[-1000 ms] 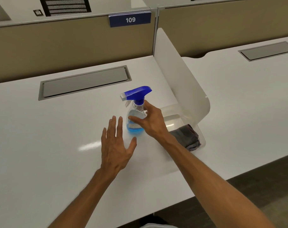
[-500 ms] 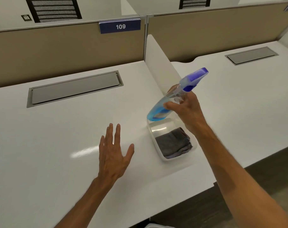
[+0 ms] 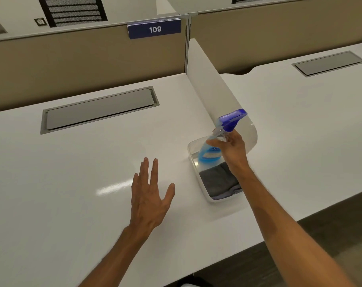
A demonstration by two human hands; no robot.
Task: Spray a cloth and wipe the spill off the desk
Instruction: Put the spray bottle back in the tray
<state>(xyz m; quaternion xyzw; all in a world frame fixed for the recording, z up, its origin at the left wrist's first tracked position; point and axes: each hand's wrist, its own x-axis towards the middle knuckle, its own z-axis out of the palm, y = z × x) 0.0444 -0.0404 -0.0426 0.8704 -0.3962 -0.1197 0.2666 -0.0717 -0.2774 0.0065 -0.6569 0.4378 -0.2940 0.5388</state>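
Right hand (image 3: pixel 230 151) wrapped tight around the spray bottle (image 3: pixel 217 141), right of the middle of the frame. Bottle tipped, blue top up and to the right, blue water low inside. Held over a white tray (image 3: pixel 198 179) on the white desk (image 3: pixel 72 172). Gray cloth (image 3: pixel 219 181) folded in the tray, under the bottle. Left hand (image 3: pixel 149 195) flat and spread wide, empty, low in the middle, over the desk. No spill seen anywhere on the desk.

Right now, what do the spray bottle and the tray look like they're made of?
Spray bottle: likely clear plastic, since blue liquid shows through, with an opaque blue plastic trigger head. Tray: seemingly translucent whitish plastic, smooth and slightly glossy, with rounded corners.
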